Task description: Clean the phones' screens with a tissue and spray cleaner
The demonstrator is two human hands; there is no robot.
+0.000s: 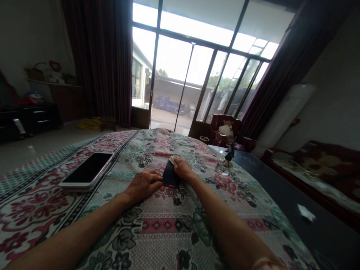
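Observation:
A small dark navy, flat booklet-like piece (170, 175) with a red lower edge lies on the flowered tablecloth (157, 245). My left hand (144, 183) rests low on the cloth, fingers extended, its fingertips at the left edge of the dark piece. At the upper right of that piece, my right hand (182, 168) is closed with fingers bent around a bit of white tissue or cloth (171, 159). That hand covers part of the dark piece's right side. Further left lies a white-framed phone or tablet (87, 169), dark screen facing up.
On the right of the table stands a small dark figurine on a clear base (225, 164). Beyond the table edge is a dark surface with a crumpled white paper (306, 213). Wooden seats (317, 165) line the right, and glass doors (180, 82) stand ahead.

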